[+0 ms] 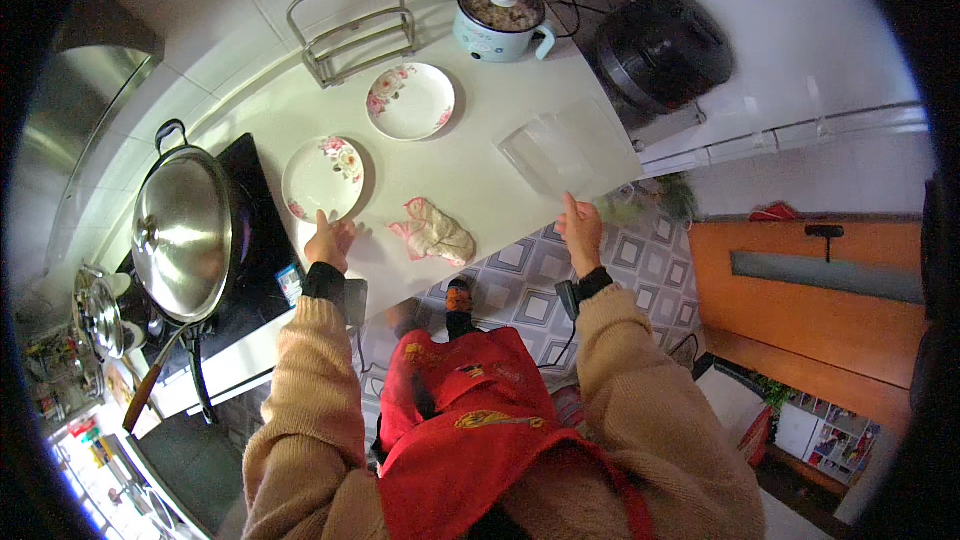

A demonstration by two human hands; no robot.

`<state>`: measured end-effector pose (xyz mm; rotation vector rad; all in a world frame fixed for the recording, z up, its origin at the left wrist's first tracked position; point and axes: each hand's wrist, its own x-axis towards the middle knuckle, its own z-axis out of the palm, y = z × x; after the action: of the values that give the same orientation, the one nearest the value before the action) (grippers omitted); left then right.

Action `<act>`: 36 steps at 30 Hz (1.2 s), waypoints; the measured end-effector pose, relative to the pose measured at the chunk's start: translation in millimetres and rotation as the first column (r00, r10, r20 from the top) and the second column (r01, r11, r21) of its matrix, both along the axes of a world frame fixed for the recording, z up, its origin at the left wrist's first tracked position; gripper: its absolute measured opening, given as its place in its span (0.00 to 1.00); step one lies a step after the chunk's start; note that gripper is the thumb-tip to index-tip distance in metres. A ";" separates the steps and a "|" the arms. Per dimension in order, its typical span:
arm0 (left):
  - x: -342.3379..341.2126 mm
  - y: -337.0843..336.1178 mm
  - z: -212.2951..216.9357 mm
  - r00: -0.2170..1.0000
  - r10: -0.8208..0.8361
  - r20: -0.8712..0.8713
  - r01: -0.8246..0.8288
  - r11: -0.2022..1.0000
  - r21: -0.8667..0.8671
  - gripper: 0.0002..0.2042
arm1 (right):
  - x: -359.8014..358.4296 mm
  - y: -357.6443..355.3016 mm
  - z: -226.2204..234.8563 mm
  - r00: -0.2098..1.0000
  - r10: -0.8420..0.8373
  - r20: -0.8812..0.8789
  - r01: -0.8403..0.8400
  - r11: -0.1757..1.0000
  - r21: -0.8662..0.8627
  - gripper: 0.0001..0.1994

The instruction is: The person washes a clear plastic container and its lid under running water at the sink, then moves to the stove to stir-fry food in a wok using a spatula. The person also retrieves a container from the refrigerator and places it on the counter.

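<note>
On the white counter (470, 155), our left hand (328, 240) rests its spread fingers on the rim of the near flowered plate (322, 178), holding nothing. Our right hand (580, 230), at four o'clock from the crumpled cloth (432, 230), touches the counter edge with loose fingers below the clear plastic bag (560, 155). A second flowered plate (410, 100) lies at one o'clock from the first. We judge a careless push could slide the near plate against the hob (255, 240).
</note>
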<state>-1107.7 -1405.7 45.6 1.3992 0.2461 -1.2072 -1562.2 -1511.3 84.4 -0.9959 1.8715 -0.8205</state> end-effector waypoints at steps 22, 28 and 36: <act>-206.3 -17.8 97.2 0.881 -0.454 0.133 0.472 0.864 -0.175 0.37 | 27.4 26.5 43.5 0.772 0.612 0.171 -0.623 0.782 0.016 0.18; -179.8 20.0 90.4 0.928 -0.312 0.203 0.337 0.936 -0.099 0.36 | -95.7 -117.5 19.7 0.523 0.228 -0.821 -0.566 0.813 -0.135 0.36; -150.4 72.6 83.0 0.968 -0.204 0.146 0.200 0.979 0.047 0.33 | -105.2 -158.0 -4.0 0.396 0.485 -0.780 -0.454 0.841 0.293 0.52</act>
<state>-1258.1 -1333.0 128.6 1.5642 0.0168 -1.2596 -1667.4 -1669.3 80.4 -2.0427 2.1202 0.1324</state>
